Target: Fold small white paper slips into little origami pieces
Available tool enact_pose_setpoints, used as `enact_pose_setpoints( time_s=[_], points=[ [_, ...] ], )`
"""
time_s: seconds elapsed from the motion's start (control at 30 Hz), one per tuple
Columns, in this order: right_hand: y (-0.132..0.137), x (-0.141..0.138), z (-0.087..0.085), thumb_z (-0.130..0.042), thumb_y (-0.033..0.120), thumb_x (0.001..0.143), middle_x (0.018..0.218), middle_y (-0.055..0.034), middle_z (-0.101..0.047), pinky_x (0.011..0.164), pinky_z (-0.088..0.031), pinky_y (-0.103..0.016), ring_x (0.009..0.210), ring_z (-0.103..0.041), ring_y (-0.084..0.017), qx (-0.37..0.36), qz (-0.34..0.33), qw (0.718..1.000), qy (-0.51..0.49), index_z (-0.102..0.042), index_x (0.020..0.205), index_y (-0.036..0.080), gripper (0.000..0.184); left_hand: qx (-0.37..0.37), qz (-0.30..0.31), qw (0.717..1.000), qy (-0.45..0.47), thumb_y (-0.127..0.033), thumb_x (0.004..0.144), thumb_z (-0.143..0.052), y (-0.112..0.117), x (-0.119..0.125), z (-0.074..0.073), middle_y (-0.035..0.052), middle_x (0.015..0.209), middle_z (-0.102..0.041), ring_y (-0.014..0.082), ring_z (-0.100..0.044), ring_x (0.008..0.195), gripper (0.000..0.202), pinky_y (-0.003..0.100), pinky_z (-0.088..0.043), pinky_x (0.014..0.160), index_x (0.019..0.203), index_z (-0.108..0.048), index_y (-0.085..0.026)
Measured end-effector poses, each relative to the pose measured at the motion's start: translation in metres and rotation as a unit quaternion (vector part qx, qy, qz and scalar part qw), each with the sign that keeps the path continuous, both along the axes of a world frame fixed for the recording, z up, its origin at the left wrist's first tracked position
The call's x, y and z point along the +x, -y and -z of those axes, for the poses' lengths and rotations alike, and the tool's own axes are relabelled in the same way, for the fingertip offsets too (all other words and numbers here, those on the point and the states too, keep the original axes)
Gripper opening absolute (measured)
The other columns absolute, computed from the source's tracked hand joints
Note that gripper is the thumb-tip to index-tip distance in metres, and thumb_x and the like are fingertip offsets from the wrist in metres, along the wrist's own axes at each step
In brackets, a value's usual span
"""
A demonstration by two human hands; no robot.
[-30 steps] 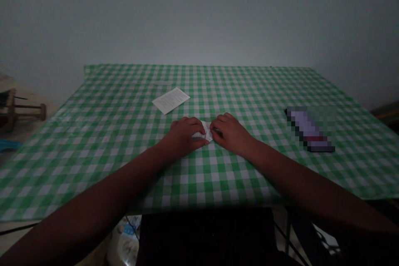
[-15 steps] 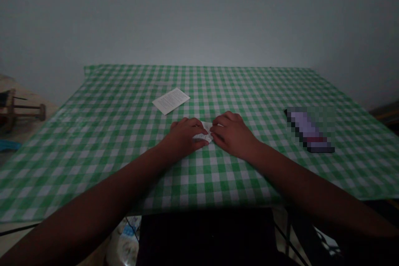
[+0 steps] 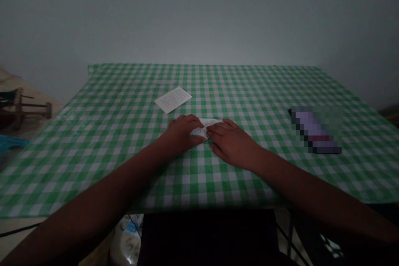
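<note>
My left grip (image 3: 181, 134) and right grip (image 3: 232, 145) press a light, soft folded white paper strip (image 3: 212, 122) onto the green-and-white checked surface (image 3: 268, 99) (whether either grip pinches, I cannot tell); its exposed upper edge offers the best hold.

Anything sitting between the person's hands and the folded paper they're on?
Nothing visible does: the left hand and right hand lie directly on the folded white paper on the green gingham tablecloth. The printed sheet lies farther up the table, apart from the hands.
</note>
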State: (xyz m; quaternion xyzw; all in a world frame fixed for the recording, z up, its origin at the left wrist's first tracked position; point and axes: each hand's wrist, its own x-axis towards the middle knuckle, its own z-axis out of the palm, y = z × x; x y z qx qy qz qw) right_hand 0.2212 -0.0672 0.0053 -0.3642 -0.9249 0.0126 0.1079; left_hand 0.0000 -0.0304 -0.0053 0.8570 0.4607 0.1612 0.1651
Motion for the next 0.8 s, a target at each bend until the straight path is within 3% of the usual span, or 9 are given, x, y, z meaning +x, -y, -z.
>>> enact_pose_setpoints(
  time_s=[0.13,0.3,0.8],
  points=[
    [0.001,0.001,0.001,-0.050,0.027,0.099,0.136,-0.0154,-0.065,0.117,-0.033,-0.054,0.126,-0.057,-0.031,0.002,-0.002,1.000,0.001,-0.062,0.132,0.011,0.039,-0.002,0.003,1.000,0.009,-0.037,0.077,-0.079,-0.002,-0.005,0.002,0.0085,0.131,-0.063,0.0292,-0.058,0.122,0.043,0.048,-0.042,0.106,0.115,-0.067,-0.022],
    [0.001,0.001,-0.001,-0.050,0.028,0.099,0.136,-0.0148,-0.064,0.118,-0.031,-0.052,0.127,-0.056,-0.029,-0.011,0.002,1.000,0.006,-0.062,0.132,0.011,0.039,-0.013,-0.008,1.000,-0.008,-0.040,0.078,-0.076,0.002,-0.003,-0.006,0.0066,0.134,-0.062,0.0285,-0.057,0.124,0.042,0.049,-0.041,0.107,0.115,-0.066,-0.024],
    [0.002,-0.001,-0.001,-0.051,0.027,0.098,0.138,-0.0133,-0.063,0.119,-0.030,-0.053,0.127,-0.055,-0.030,-0.018,0.005,1.000,0.010,-0.062,0.132,0.011,0.039,0.015,-0.023,0.998,-0.051,-0.041,0.079,-0.074,0.004,0.003,-0.006,0.0066,0.131,-0.061,0.0300,-0.057,0.120,0.044,0.050,-0.044,0.097,0.120,-0.063,-0.026]
  ],
)
